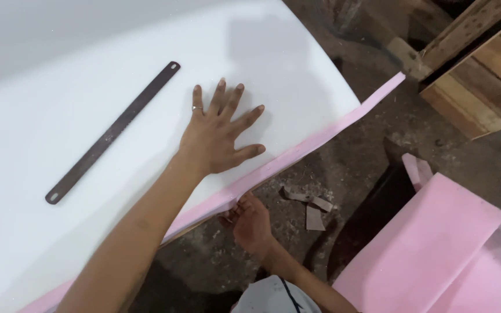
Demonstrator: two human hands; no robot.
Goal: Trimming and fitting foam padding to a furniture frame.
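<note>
Head view: looking down over a foam-covered bench.
Left hand (220, 134): fingers spread wide, palm flat on the white foam sheet (59, 87).
Right hand (250, 223): below the edge, fingertips pinching the pink foam layer (320, 136) under the white sheet.
Metal strip (113, 132): lies on the white sheet, left of the left hand, apart.
Floor (355, 168): pink foam pieces (430, 249), scraps.

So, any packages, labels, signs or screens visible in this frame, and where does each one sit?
None in view: no package, label, sign or screen.
What is there instead: a white foam sheet under the left hand.
A pink foam layer along its edge, touched by the right hand.
A dark metal blade lying on the white sheet.
</note>
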